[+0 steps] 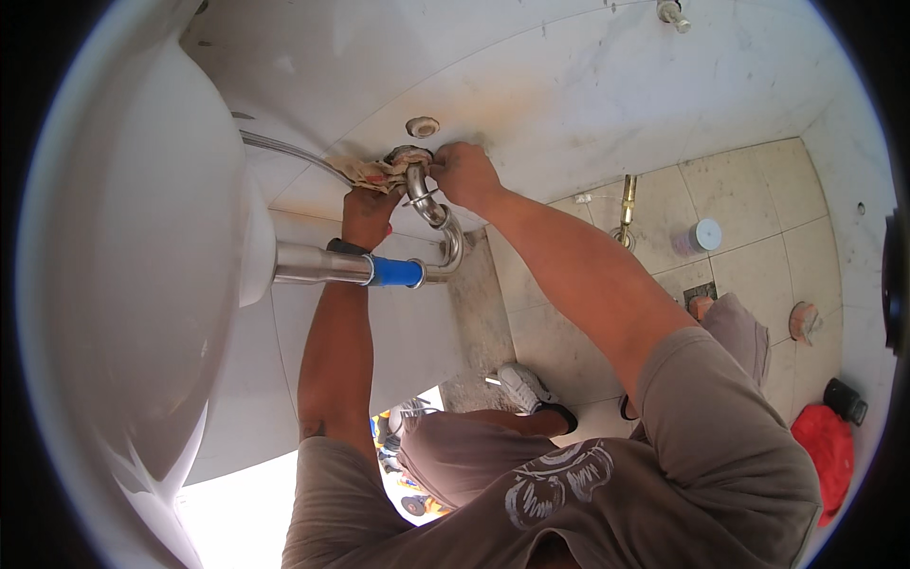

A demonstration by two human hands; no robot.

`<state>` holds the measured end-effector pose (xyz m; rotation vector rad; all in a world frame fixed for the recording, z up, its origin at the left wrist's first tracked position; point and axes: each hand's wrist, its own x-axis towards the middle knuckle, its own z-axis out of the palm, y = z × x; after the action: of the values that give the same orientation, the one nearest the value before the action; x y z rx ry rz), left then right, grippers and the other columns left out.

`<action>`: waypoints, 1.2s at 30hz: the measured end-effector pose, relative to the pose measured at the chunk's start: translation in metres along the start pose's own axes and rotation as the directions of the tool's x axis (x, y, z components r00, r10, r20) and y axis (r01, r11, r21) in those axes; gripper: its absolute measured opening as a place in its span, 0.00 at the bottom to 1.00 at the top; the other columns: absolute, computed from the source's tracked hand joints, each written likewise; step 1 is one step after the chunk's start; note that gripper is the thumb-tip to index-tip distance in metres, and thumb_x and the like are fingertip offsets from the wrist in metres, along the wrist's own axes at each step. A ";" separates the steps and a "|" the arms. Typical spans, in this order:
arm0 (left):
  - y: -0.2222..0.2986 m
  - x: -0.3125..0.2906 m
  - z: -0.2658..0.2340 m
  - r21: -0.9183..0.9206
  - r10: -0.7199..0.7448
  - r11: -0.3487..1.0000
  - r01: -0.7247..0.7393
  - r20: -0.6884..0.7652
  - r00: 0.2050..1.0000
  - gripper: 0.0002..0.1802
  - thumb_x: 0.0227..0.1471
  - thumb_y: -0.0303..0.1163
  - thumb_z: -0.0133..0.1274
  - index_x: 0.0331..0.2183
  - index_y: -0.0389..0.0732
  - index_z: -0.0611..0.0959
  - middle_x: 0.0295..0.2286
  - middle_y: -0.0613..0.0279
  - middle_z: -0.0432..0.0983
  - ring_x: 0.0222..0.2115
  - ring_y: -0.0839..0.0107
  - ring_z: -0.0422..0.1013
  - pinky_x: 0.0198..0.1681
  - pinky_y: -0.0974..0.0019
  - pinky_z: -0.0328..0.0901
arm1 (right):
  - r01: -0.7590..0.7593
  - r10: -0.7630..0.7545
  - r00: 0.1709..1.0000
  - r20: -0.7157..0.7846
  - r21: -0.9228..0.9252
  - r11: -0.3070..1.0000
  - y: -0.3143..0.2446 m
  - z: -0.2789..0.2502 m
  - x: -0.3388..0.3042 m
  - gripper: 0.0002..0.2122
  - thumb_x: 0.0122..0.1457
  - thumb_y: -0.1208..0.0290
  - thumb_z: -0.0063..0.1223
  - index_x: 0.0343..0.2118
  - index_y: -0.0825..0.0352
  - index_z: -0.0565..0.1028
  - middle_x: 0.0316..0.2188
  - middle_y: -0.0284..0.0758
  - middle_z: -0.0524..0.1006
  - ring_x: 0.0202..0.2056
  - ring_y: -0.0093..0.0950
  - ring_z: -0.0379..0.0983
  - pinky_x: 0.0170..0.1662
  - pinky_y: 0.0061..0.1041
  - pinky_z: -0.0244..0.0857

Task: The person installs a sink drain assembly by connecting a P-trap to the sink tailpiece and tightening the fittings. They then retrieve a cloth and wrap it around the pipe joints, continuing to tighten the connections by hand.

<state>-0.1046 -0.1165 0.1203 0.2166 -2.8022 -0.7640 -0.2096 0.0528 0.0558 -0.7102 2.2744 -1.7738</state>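
Observation:
A chrome drain trap point(459, 248) runs from the white basin, through a blue sleeve point(394, 272), and bends up to the wall. A dirty, crumpled beige wrapper or rag point(377, 174) lies against the pipe's wall end. My left hand point(366, 211) is closed on this piece from below, left of the pipe. On the pipe's other side, my right hand point(466, 176) has its fingers bent together at the wall opening point(409, 155). Its fingertips are partly hidden, so what they pinch cannot be made out. A loose-looking metal ring point(419, 198) surrounds the pipe below the hands.
The white basin point(142, 247) fills the left side. A braided hose point(294, 150) runs from it toward the wall. Another capped wall hole point(423, 126) sits above. On the tiled floor stand a brass fitting point(627, 204) and a round tub point(704, 235); a red cloth point(823, 460) lies at right.

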 end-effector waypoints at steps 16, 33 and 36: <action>-0.014 0.003 0.025 -0.109 -0.100 0.991 0.079 -0.211 0.972 0.09 0.54 0.28 0.57 0.31 0.31 0.83 0.24 0.59 0.82 0.26 0.70 0.77 0.32 0.64 0.68 | 0.044 -0.041 0.997 -0.059 0.053 0.998 0.003 0.006 -0.006 0.09 0.55 0.68 0.60 0.30 0.71 0.82 0.25 0.47 0.80 0.29 0.43 0.79 0.36 0.37 0.72; 0.003 0.001 0.015 -0.256 -0.418 0.862 0.438 0.132 0.899 0.13 0.58 0.29 0.52 0.41 0.31 0.82 0.36 0.50 0.81 0.32 0.64 0.79 0.40 0.63 0.77 | 0.045 -0.044 0.999 0.022 -0.016 0.999 0.003 0.003 0.000 0.12 0.55 0.64 0.61 0.32 0.71 0.83 0.28 0.48 0.80 0.32 0.45 0.79 0.40 0.38 0.72; 0.001 -0.006 0.029 -0.615 -0.414 0.709 0.346 0.034 0.910 0.12 0.59 0.28 0.50 0.41 0.32 0.82 0.36 0.47 0.80 0.33 0.63 0.79 0.40 0.63 0.78 | 0.098 -0.098 0.995 0.029 0.010 0.995 0.007 0.001 -0.001 0.11 0.53 0.67 0.62 0.32 0.71 0.82 0.28 0.47 0.81 0.32 0.42 0.80 0.39 0.37 0.72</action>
<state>-0.1069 -0.1002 0.0955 0.7045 -2.2625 -1.6508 -0.2097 0.0538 0.0490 -0.8548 2.2480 -1.8008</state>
